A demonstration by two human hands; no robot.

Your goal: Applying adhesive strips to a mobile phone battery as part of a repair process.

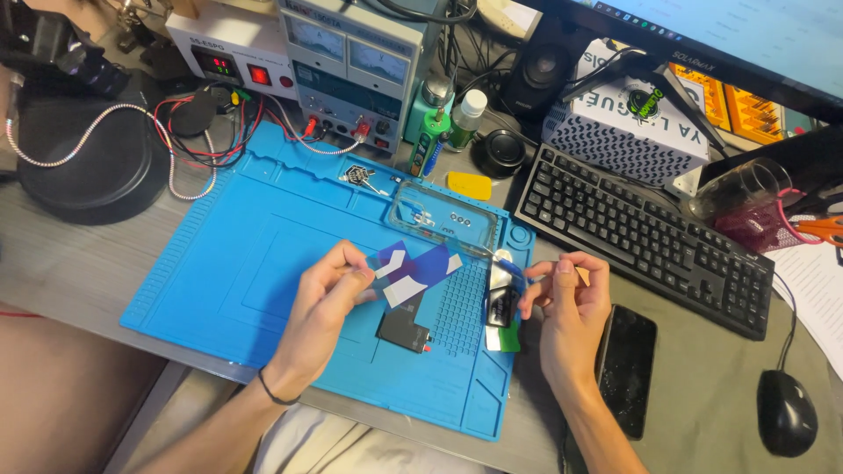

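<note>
Left hand (pixel 329 294): fingers pinched on 1 blue-and-white film strip (pixel 413 270), held just above the blue work mat (pixel 237 254).
Right hand (pixel 571 307): fingertips gripping 1 narrow strip with a blue tab (pixel 505 298), its green end (pixel 502 338) on the mat's right edge.
Between the hands: 1 small dark flat component (pixel 403 331) lying on the mat.
Beyond the film: 1 clear phone case (pixel 439 219) on the mat.
Right of the mat: 1 black phone (pixel 628 364), face up beside the right wrist; 1 black keyboard (pixel 650 237); 1 black mouse (pixel 784 412).
Behind the mat: 1 bench power supply (pixel 356 66).
</note>
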